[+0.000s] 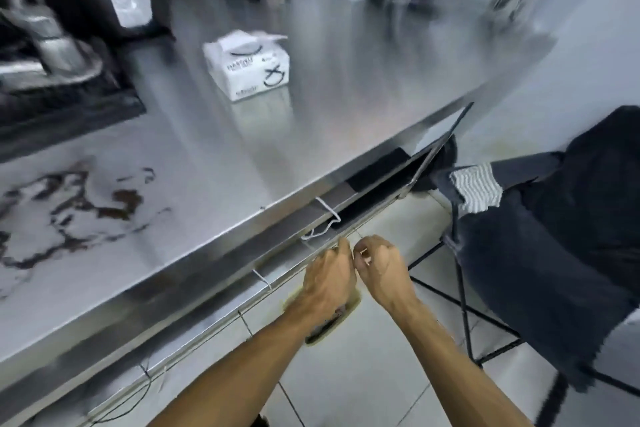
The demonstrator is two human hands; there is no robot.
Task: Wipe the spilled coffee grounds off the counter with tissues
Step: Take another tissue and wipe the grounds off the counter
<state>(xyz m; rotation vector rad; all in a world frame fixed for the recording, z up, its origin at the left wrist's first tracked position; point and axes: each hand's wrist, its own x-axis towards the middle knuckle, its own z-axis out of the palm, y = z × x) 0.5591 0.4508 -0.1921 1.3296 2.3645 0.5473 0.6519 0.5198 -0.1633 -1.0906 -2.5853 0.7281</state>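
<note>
While both bare forearms reach forward below the counter's front edge, the left hand (329,274) and right hand (381,263) meet knuckle to knuckle, fingers curled in; whether they pinch anything between them I cannot tell. Beyond them, on the brushed stainless-steel counter (242,156), the dark brown spilled coffee grounds (104,204) lie smeared in thin trails toward the left side. Farther back, well apart from the spill, stands the white rectangular tissue pack (247,64), a sheet poking from its top.
</note>
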